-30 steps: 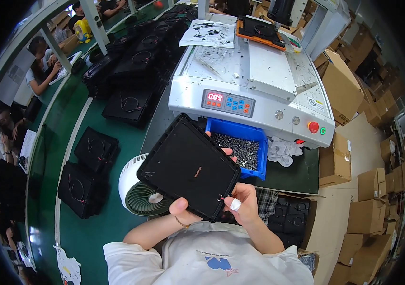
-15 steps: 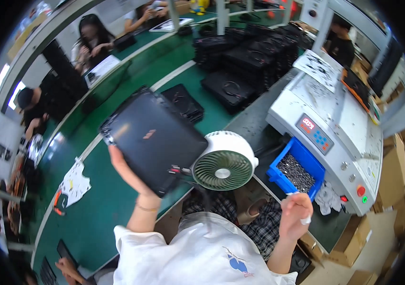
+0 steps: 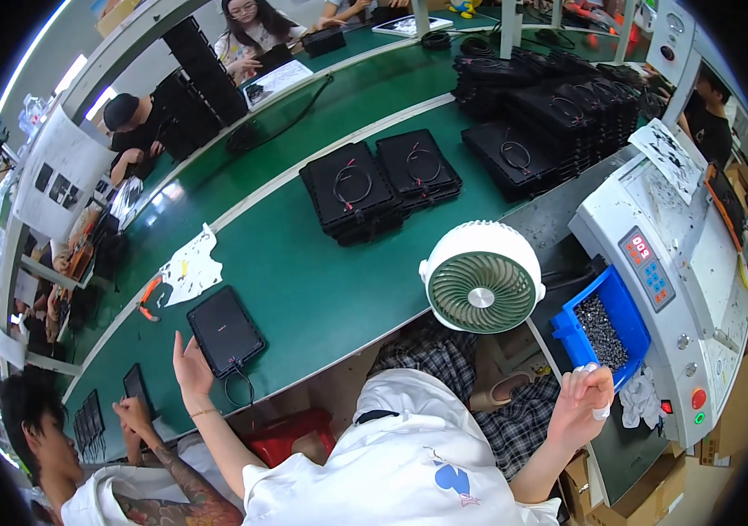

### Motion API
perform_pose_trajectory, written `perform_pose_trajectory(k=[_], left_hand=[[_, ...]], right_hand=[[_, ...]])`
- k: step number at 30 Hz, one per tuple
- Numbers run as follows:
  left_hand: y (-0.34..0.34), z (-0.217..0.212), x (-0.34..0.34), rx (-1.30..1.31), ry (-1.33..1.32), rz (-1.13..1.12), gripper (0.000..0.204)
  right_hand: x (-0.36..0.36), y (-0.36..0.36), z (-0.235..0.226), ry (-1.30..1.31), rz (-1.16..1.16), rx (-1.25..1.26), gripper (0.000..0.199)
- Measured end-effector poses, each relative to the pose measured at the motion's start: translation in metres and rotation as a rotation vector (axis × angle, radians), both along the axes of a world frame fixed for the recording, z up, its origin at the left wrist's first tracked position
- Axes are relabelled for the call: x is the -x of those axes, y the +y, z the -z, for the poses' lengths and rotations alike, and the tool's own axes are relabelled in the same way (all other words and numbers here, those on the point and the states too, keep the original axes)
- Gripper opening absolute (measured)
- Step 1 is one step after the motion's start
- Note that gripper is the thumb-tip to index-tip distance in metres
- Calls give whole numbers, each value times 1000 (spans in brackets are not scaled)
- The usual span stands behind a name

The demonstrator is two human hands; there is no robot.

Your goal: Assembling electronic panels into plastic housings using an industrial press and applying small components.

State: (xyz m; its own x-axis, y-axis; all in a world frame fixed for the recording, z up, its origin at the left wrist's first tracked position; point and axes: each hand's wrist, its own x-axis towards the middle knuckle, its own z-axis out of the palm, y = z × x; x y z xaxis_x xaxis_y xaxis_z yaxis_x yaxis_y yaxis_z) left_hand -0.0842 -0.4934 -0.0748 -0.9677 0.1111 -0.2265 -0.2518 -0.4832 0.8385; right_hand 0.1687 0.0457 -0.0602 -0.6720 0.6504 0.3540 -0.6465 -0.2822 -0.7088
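Observation:
At the left of the green bench lies a flat black rectangular panel (image 3: 223, 330) with a cable looping off its near corner. Beside its left edge is my left hand (image 3: 192, 368), open with fingers apart, holding nothing. My right hand (image 3: 583, 399) is raised at the right, its fingers curled together; what they hold, if anything, is hidden. White coverings show on its fingers. Just beyond it sits a blue bin (image 3: 630, 309) of small dark metal parts. A white round fan (image 3: 479, 277) stands between my hands at the bench edge.
Black panels with coiled cables lie in two stacks (image 3: 352, 195) mid-bench, with taller piles (image 3: 558, 123) behind. A grey-white machine (image 3: 685, 245) with a display stands right. Orange-handled cutters (image 3: 149, 298) lie by a white sheet (image 3: 192, 267). A co-worker (image 3: 49, 447) sits near left; others work across the bench.
My left hand has let go of the black panel, which now lies on the bench at the left. The view has shifted left. My right hand stays raised with curled fingers.

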Motion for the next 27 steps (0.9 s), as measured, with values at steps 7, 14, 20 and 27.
perform_pose_trajectory(k=[7, 14, 20, 27], left_hand=[[-19, -28, -2, 474, -61, -171, 50], [119, -95, 66, 735, 199, 16, 46], [398, -107, 96, 397, 440, 958, 35], [555, -25, 168, 824, 100, 781, 39]], right_hand=[[-7, 1, 14, 22, 41, 53, 38], [-19, -6, 11, -106, 280, 150, 46], [-36, -6, 11, -141, 354, 93, 43], [-60, -19, 9, -157, 495, 153, 43]])
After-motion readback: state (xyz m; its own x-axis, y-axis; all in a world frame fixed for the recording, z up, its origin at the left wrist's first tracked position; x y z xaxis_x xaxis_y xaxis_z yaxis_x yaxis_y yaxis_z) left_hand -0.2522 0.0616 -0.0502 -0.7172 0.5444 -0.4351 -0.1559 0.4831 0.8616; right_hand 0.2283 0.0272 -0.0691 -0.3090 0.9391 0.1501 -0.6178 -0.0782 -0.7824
